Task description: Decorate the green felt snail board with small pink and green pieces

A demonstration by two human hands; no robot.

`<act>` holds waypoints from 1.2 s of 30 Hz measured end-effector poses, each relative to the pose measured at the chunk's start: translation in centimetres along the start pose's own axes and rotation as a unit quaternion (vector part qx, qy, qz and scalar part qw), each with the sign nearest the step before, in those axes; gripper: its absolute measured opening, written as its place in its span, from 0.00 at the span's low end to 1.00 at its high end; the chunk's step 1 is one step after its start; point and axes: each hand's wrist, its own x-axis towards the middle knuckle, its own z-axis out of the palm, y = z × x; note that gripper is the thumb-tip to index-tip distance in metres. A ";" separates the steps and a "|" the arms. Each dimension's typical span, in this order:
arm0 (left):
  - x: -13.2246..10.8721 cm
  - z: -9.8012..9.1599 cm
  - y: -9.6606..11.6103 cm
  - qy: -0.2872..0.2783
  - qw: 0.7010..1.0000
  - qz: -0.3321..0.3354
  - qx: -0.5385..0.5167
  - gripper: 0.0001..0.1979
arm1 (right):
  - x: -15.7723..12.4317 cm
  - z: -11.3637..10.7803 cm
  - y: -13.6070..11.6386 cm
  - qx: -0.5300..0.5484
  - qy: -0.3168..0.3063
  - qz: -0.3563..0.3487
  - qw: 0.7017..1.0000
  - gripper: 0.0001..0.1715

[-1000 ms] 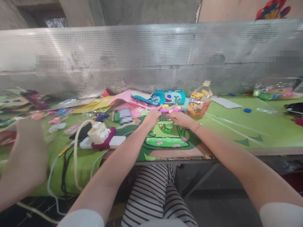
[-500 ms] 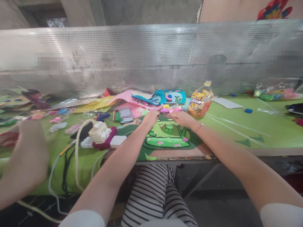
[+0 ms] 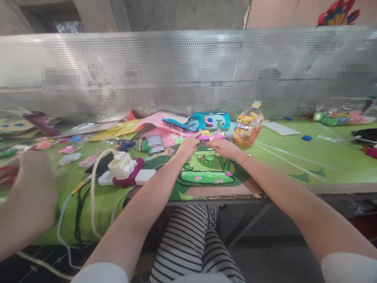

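Note:
A green picture (image 3: 206,177) with raised clay-like shapes lies flat in front of me: black outlines, a striped green base with pink spots, a small green figure (image 3: 207,158) in the middle. My left hand (image 3: 190,147) is at its far edge, fingers curled together. From the other side my right hand (image 3: 221,148), with a bracelet at the wrist, reaches in with its fingers bent together, the tips close to the left ones. Anything small between the fingertips is hidden. Just behind the hands lie pink and purple soft lumps (image 3: 212,137).
A plastic bottle (image 3: 247,125) stands right of my hands. At left are a power strip (image 3: 145,177) with a bulky plug and cables, and another person's arm (image 3: 33,192). Blue cut-outs (image 3: 219,121), coloured sheets (image 3: 118,129) and a white board (image 3: 282,128) lie farther back.
Both hands stay at the picture's far edge with almost the same pose. The whole view has shifted slightly; nothing is visibly picked up or let go.

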 end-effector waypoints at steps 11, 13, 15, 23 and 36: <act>0.3 0.7 -0.7 -0.013 1.000 0.004 0.017 0.11 | 0.1 0.0 -0.1 -0.032 -0.033 -0.010 0.999 0.21; 0.3 0.7 -0.8 -0.012 1.000 -0.002 0.016 0.11 | 0.1 0.0 -0.2 -0.037 -0.033 -0.010 0.999 0.21; 0.2 0.6 -0.8 -0.011 1.000 -0.009 0.013 0.11 | 0.0 -0.1 -0.2 -0.032 -0.025 -0.008 0.999 0.21; 0.0 0.4 -0.7 -0.001 1.000 -0.027 -0.013 0.11 | -0.2 -0.2 0.1 -0.005 -0.002 0.012 1.000 0.20; 0.3 0.7 -0.4 0.006 0.998 -0.019 -0.063 0.09 | -0.1 -0.3 -0.1 0.007 -0.011 0.015 1.000 0.20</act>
